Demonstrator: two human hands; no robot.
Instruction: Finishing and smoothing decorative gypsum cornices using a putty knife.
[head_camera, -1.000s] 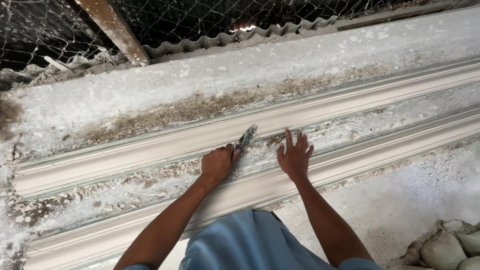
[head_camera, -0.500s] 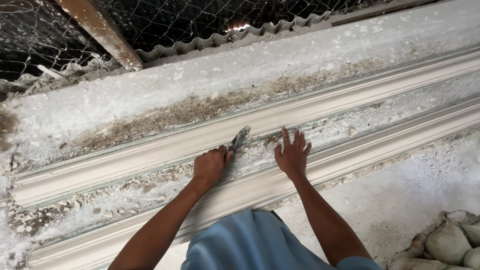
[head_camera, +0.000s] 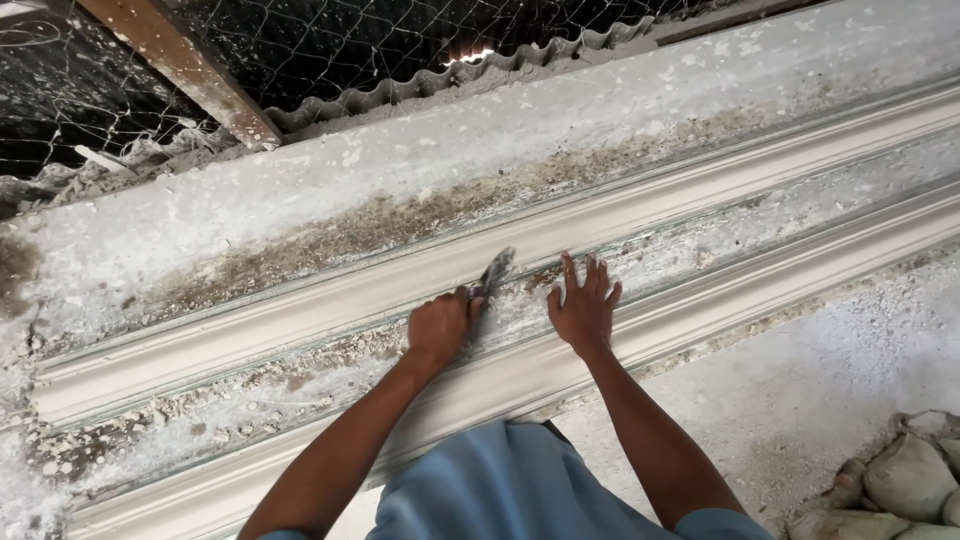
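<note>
— Where are the hands?

— Left hand (head_camera: 437, 327) is clenched on a scraper (head_camera: 492, 273), its blade pointing to one o'clock in the channel (head_camera: 300, 375) between two moulding rails. Right hand (head_camera: 585, 308) lies flat and released, fingers spread, just at three o'clock of it.

— How much is done?

— Hard to say — crumbs of plaster (head_camera: 340, 352) crust the channel toward nine o'clock; toward three o'clock it looks a bit cleaner, though still speckled.

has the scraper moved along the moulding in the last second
Cannot tell. The scraper in the left hand sits slightly differently in frame, but the view shifted too, and the moulding offers no fixed mark.
</note>
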